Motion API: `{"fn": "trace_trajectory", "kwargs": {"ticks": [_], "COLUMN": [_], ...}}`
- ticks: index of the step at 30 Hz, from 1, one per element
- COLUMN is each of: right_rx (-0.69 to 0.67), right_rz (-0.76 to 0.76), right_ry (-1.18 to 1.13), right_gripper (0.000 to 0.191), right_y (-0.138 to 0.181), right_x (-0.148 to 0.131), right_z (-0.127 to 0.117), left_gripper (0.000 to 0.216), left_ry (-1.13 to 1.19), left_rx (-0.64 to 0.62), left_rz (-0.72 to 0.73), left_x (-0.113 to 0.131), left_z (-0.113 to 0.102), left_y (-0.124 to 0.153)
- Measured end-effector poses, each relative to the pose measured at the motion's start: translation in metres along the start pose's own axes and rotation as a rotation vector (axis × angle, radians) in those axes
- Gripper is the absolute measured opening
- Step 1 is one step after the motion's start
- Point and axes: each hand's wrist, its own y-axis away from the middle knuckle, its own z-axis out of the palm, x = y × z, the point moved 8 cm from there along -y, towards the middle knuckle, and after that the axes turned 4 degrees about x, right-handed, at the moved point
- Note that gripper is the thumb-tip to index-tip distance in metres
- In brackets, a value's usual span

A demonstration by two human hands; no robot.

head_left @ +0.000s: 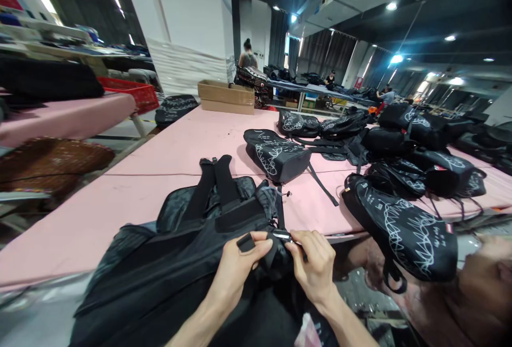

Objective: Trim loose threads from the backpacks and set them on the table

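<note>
Pink covering is laid over the surface [140, 187], and printed backpacks [276, 157] are grouped toward its far and right parts. At the near edge a black backpack [172, 267] is positioned with its shoulder straps [228, 184] uppermost and its lower part overhanging. Slippage off the edge could be caused by this overhang if the webbing [245, 243] is pulled hard. Should the small bright item [281, 235] be sharp, a finger could be nicked, as the left thumb is placed just beside it. Both forearms are extended forward and inward, with the hands nearly meeting above the backpack. The left hand's [239, 256] grip is narrow, the webbing being pinched by thumb and fingers; by the right hand [315, 261] the bright item, of unclear kind, is held at the fingertips
</note>
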Motion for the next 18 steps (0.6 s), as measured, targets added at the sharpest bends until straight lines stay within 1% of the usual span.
{"fn": "trace_trajectory", "kwargs": {"ticks": [5, 9, 11, 12, 14, 16, 17, 18], "right_rx": [-0.003, -0.024, -0.042, -0.05, -0.043, 0.034, 0.079, 0.109], "right_rz": [-0.005, -0.023, 0.016, 0.075, 0.29, 0.545, 0.637, 0.68], "right_ry": [-0.011, -0.026, -0.071, -0.118, -0.262, -0.401, -0.439, -0.45], "right_gripper": [0.011, 0.01, 0.01, 0.01, 0.01, 0.011, 0.012, 0.012], "right_y": [0.001, 0.001, 0.001, 0.001, 0.005, 0.015, 0.021, 0.026], "right_x": [0.0, -0.003, 0.001, 0.007, 0.028, 0.054, 0.063, 0.068], "right_z": [-0.002, -0.004, -0.003, -0.002, 0.001, 0.002, 0.001, 0.001], "left_gripper": [0.027, 0.026, 0.026, 0.026, 0.027, 0.028, 0.028, 0.028], "left_ry": [-0.017, -0.07, -0.08, -0.076, -0.051, -0.017, 0.0, 0.018], "left_rx": [-0.031, -0.059, -0.07, -0.078, -0.08, -0.054, -0.038, -0.027], "left_rz": [-0.028, -0.001, 0.002, -0.009, -0.035, -0.048, -0.05, -0.049], "left_x": [-0.001, 0.002, 0.002, 0.0, -0.002, -0.004, -0.005, -0.006], "left_z": [0.003, 0.005, 0.007, 0.008, 0.008, 0.005, 0.003, 0.002], "left_y": [0.001, 0.002, 0.001, 0.001, 0.0, -0.002, -0.003, -0.005]}}
